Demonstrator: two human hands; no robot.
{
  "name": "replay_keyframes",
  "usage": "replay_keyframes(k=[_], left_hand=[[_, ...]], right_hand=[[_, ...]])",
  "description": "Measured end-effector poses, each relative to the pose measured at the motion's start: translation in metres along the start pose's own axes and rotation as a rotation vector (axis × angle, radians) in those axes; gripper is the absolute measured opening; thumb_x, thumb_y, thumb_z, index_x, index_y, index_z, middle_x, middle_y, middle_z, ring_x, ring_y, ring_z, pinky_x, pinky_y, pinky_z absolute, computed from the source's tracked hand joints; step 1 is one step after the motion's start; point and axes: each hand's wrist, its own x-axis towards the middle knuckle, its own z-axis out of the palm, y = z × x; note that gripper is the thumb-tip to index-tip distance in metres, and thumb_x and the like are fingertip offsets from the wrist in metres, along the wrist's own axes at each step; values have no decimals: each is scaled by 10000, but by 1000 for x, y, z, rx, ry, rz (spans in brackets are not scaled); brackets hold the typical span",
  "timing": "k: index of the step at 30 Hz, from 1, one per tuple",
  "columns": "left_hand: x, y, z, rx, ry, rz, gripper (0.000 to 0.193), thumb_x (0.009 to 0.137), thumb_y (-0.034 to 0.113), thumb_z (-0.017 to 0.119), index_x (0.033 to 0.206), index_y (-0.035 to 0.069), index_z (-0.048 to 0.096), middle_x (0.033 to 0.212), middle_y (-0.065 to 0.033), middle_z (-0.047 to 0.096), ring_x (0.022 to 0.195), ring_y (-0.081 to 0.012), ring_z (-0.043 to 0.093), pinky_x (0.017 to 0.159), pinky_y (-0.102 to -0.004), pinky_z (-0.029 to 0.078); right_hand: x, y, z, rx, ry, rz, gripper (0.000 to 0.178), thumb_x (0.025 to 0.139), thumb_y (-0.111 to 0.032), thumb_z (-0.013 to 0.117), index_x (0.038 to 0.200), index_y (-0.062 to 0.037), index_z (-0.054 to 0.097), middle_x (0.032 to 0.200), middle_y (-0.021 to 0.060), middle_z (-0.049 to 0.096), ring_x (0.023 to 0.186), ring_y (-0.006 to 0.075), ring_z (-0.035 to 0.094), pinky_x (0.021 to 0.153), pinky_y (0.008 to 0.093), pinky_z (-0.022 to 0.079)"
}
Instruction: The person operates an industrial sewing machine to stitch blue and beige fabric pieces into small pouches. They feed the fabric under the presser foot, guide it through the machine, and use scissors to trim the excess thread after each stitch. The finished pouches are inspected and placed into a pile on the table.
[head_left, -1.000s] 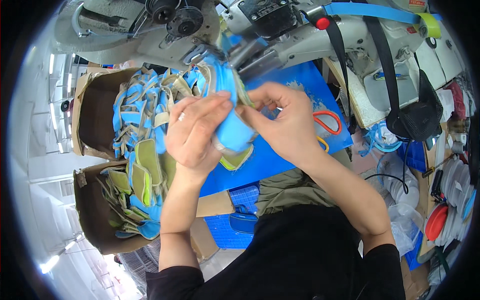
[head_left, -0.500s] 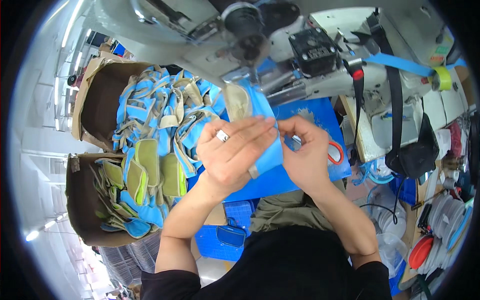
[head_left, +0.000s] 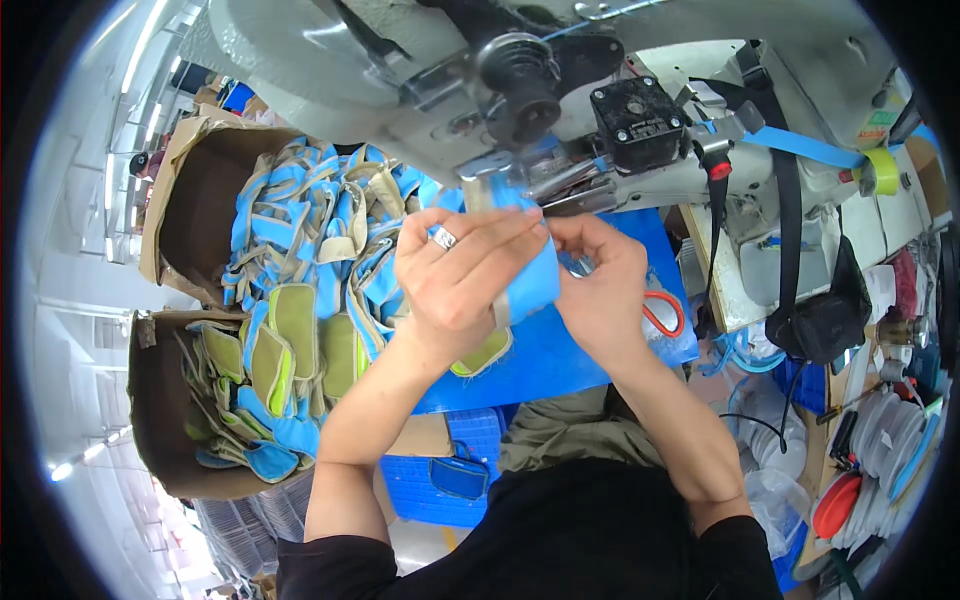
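A blue fabric piece with beige edging lies under the head of a sewing machine. Across its left part rests my left hand, wearing a ring, its fingers drawn together over the cloth and its thumb hidden. My right hand pinches the right edge of the same piece between thumb and fingers. Behind the right hand shows the orange handle of a pair of scissors; a bit of metal glints between the fingers. Below my left wrist a green pad peeks out; whether it joins the held piece is unclear.
On the left stand two cardboard boxes beside heaps of blue-beige pieces and green pads. Blue tape runs from a yellow roll to the machine. A blue crate sits below the blue work surface.
Both hands have shifted slightly upward with the fabric, toward the machine head. The green pad below my left wrist has come into sight. My view has tilted a little.
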Motion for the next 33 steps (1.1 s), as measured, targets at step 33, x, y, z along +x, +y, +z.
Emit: replay_keyframes(k=[33], left_hand=[[-11,-11,2,-126,-10,63,173,757,156,777,920,112,741,976,-26,770,948,-189,737,959,-348,426]], right_hand=[[-10,25,9,-26,117,-194,155,788,-16,803,890,-34,688,798,83,704,682,176,685,634,301,531]])
